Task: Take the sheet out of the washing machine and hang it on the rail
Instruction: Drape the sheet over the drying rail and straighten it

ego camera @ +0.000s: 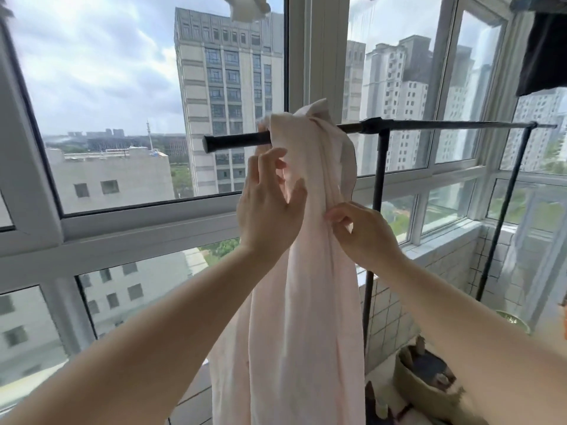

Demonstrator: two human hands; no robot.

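A pale pink sheet (pixel 306 271) hangs bunched over the black rail (pixel 236 140) near its left end and falls in long folds to the bottom of the view. My left hand (pixel 270 207) is raised against the sheet's left side just below the rail, fingers spread and fairly straight, touching the cloth. My right hand (pixel 359 231) pinches a fold of the sheet at its right edge, lower than the left hand. The rail runs right to a black upright post (pixel 380 167).
Large windows (pixel 122 118) stand right behind the rail, with a white sill and tiled ledge (pixel 435 250) at the right. A dark garment (pixel 543 53) hangs at the top right. A woven basket (pixel 426 378) with items sits on the floor at the lower right.
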